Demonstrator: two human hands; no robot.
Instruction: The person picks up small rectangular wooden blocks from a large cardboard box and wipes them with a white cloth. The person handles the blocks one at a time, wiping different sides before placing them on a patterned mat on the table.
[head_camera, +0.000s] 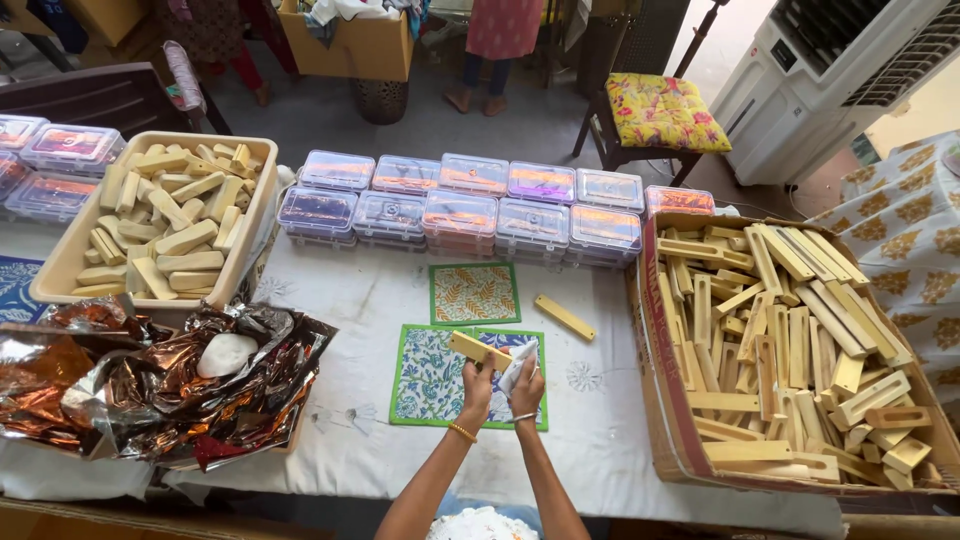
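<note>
Head view, hands: both are raised together over the middle of the table.
Left hand (477, 383): fingers clamped on a pale wooden block (479, 350), held tilted just above the blue floral mat (430, 385); a gold bangle sits on the wrist.
Right hand (527, 388): fingers closed around a white cloth (519, 365), which touches the near end of the block.
Loose piece: a second wooden strip (564, 317) lies flat on the white tablecloth (600, 420), between the mats and the cardboard box (655, 400).
Cardboard box: on the right, heaped with long wooden pieces lying every way.
Beige tray (62, 265): far left, filled with shorter pale blocks.
Orange leaf mat (474, 293): just behind the blue one, nearly touching it.
Clear lidded boxes (460, 205): two rows along the far edge of the table.
Crumpled foil (150, 385): near left, shiny copper and silver, with a white lump resting on it.
Beyond the table: a chair with a yellow cushion (665, 110), and a white air cooler (840, 80) beside it.
</note>
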